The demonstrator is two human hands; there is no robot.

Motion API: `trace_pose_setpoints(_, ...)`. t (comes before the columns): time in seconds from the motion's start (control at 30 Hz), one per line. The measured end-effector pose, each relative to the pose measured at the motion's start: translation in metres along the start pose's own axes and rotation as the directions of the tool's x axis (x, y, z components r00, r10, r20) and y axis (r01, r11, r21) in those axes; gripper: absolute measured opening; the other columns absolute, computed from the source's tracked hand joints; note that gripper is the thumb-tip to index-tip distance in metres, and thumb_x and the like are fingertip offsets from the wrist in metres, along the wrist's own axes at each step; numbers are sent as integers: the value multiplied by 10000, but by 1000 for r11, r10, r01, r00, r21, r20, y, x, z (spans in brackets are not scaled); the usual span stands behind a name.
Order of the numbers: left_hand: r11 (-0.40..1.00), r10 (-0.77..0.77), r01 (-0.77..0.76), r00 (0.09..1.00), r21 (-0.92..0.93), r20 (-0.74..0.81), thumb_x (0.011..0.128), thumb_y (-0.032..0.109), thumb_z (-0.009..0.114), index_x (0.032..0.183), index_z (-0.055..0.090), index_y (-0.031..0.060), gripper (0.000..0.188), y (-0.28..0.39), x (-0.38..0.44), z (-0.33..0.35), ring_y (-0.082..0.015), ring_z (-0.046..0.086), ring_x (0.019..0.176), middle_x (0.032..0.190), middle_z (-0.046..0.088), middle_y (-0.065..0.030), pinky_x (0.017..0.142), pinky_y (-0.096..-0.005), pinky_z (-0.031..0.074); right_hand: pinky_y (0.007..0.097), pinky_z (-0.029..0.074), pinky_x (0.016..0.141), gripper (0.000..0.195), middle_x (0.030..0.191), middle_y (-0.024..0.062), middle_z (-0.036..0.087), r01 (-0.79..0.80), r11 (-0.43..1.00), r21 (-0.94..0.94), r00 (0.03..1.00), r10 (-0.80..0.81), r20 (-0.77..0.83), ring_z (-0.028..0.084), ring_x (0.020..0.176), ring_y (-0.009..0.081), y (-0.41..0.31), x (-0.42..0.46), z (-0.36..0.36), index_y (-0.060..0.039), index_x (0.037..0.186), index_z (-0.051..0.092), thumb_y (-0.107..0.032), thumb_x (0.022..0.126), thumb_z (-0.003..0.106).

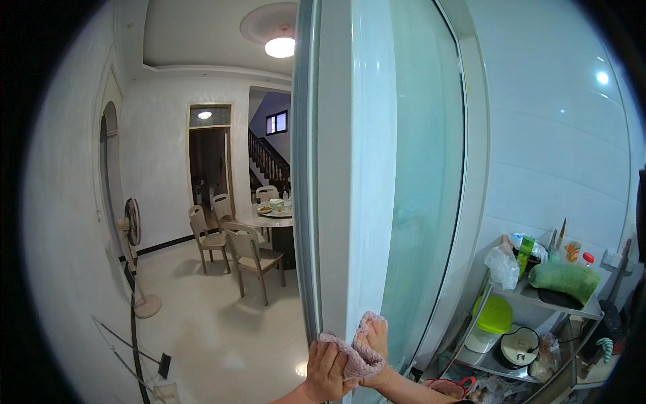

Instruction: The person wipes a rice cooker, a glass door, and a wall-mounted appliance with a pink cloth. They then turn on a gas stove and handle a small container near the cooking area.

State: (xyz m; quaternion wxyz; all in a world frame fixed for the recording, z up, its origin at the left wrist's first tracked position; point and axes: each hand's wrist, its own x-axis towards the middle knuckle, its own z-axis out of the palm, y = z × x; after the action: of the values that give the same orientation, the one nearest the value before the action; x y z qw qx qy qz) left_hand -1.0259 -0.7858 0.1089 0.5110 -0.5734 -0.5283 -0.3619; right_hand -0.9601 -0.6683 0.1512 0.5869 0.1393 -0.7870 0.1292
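Note:
A pink, textured cleaning cloth (364,364) is bunched around the white frame (372,166) of a sliding glass door, low on its edge. My left hand (327,371) presses one part of the cloth against the frame's left face. On the right face, beside the frosted glass panel (429,166), my right hand (372,342) holds the other part flat under its fingers. Both hands are close together, and the cloth runs between them. The palms and the surface beneath the cloth are hidden.
A metal shelf rack (542,303) stands at right, holding a winter melon (564,278), bottles and a green-lidded bucket (492,315). Left of the door are a dining table (247,218), chairs (255,247), a standing fan (133,222) and a long-handled brush (164,366).

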Motion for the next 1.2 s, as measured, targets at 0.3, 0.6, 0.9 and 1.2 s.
trace_pose_setpoints(0.3,888,-37,-55,981,456,189,823,277,571,1225,487,-83,546,3,118,-23,-491,295,1271,1345,385,-265,1024,-576,238,537,222,1025,516,1376,297,328,2,959,283,962,76,-262,356,1225,475,25,82,-3,26,1269,452,-272,854,521)
trace_pose_setpoints(0.6,715,-185,-107,924,691,336,788,294,579,1180,568,-10,496,35,105,-17,-373,447,1142,1272,508,-143,932,-495,303,533,238,1028,485,1349,279,392,-5,981,192,990,32,-139,351,1253,462,63,46,-10,27,1262,481,-250,866,442)
trace_pose_setpoints(0.9,672,-165,-235,877,702,452,797,181,529,1193,558,-26,447,41,127,21,-274,439,1226,1316,493,-138,1030,-394,267,526,233,1034,472,1394,277,324,-13,977,214,950,78,-301,323,1253,486,108,37,-7,48,1278,430,-183,869,473)
trace_pose_setpoints(1.2,711,-157,-155,916,685,370,788,120,474,1191,506,-108,465,28,173,30,-312,409,1258,1307,474,-201,1035,-404,278,529,219,1039,472,1395,267,328,1,982,188,963,50,-264,306,1277,463,98,98,-23,36,1288,412,-186,874,465)
